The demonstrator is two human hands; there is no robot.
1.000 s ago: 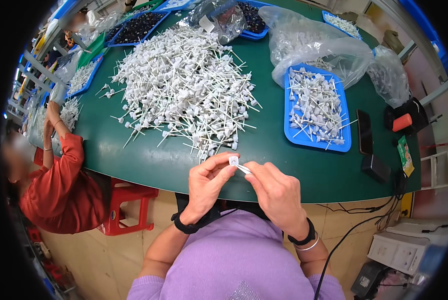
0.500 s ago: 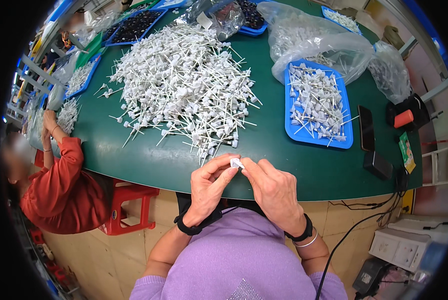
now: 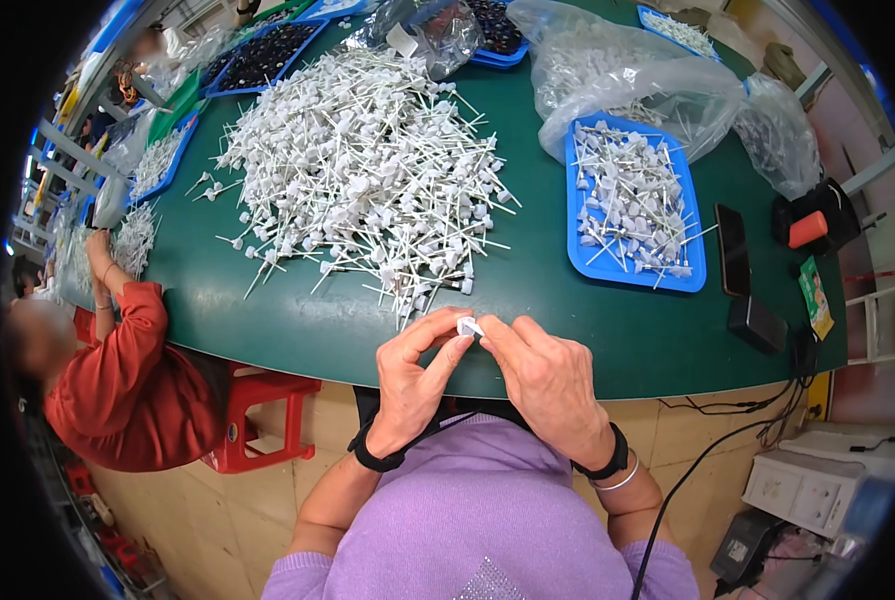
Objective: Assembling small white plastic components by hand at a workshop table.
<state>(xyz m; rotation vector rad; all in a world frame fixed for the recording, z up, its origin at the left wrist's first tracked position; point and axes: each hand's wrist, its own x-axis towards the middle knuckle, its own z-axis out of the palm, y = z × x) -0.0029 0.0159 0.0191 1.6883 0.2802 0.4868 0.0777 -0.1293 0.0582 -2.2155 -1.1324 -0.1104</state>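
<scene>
A small white piece (image 3: 467,327) is being held up between two hands, just above the near edge of a green table (image 3: 543,300). By the left hand (image 3: 413,368), it is being pinched between thumb and forefinger, the other fingers being curled behind. By the right hand (image 3: 546,368), its right end is being gripped in the fingertips; whether a stem or a separate part is being grasped there cannot be told, the spot being covered. The piece is presumably being steadied from the left so that its other end can be worked from the right, and is probably being held close to the body for a clear view. A pile (image 3: 363,180) of white stemmed pieces is being spread ahead of the hands, perhaps for easy reach; a smaller lot is being contained in a blue tray (image 3: 696,268) to the right, apparently so that it is being kept apart from the pile. A bag (image 3: 713,108) is being rested against the tray's far side.

Compared with one second earlier, less of the piece's square face is being shown, the white length to its right is being mostly hidden, and the right fingertips are being brought closer to the left.
</scene>
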